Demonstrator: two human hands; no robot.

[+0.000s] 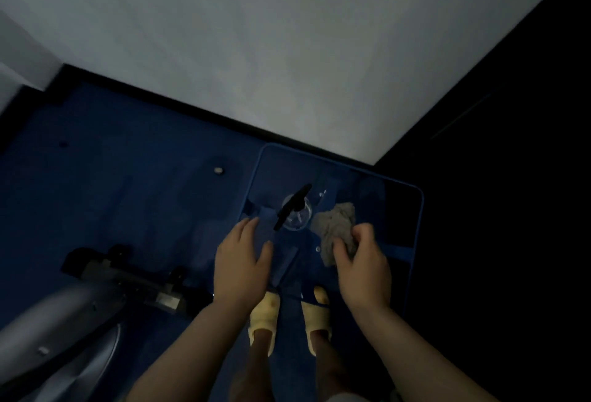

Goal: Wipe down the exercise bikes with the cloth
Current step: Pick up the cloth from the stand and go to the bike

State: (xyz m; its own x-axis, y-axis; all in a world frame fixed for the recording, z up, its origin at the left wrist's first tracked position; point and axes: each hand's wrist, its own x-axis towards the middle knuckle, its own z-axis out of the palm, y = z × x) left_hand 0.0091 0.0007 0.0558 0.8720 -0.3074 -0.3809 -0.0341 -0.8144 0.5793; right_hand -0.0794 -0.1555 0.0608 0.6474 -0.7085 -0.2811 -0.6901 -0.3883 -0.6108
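In dim light, my right hand [363, 265] pinches a crumpled grey cloth [335, 222] over a blue tray-like surface [412, 235]. My left hand [241, 261] hovers open, fingers spread, just left of a clear spray bottle with a black trigger head [292, 209] that stands on the blue surface. Part of an exercise bike [105, 280], grey body and dark base bar, shows at the lower left.
A white wall [287, 49] rises ahead and meets a dark wall or door [511, 145] at the right. Blue floor [112, 177] spreads to the left with a small pale object [218, 170] on it. My feet in yellow slippers [287, 315] stand below.
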